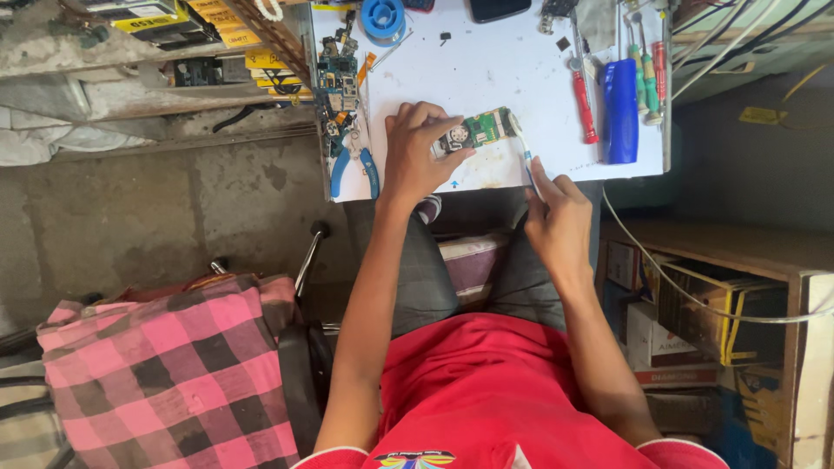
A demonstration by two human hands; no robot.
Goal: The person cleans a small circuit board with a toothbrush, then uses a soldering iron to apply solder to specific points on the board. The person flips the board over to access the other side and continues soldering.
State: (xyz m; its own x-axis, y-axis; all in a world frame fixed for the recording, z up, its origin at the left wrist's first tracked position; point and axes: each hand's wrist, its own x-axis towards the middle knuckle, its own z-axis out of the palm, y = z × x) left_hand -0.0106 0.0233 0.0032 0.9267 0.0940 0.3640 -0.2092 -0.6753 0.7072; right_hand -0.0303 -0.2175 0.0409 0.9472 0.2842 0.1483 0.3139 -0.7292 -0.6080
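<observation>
While seated close to the bench, wears a red shirt (495,391), with a pink-and-black plaid cloth (165,373) draped over a chair on the left side and cardboard boxes (695,321) shelved on the right. Further out, reaches both forearms to the near edge of a white worktop (486,69).

Pins a small green circuit board (482,130) flat near that edge with the left hand (417,152), thumb and fingers curled and clamped on the board's left end. Pinches a thin tool (524,148) in the right hand (556,217) between thumb and forefinger, other fingers folded. Looks like a small brush with a pale head, though too slim in this view to be sure. Lays the tool's head against the board's right end.

Seems to be partway through scrubbing or cleaning the board. Calls next for a firm left-hand hold, so as to stop the board sliding, and for short, light strokes clear of the small parts.

Beyond the hands, has blue-handled pliers (352,165) at the worktop's left edge, just beside a pile of bare boards (334,78). Has a red screwdriver (585,104) and a blue cylinder (619,108) side by side on the right, well apart from the green board. Farthest off, shows a blue reel (383,17) and a dark phone (498,9) at the far edge.
</observation>
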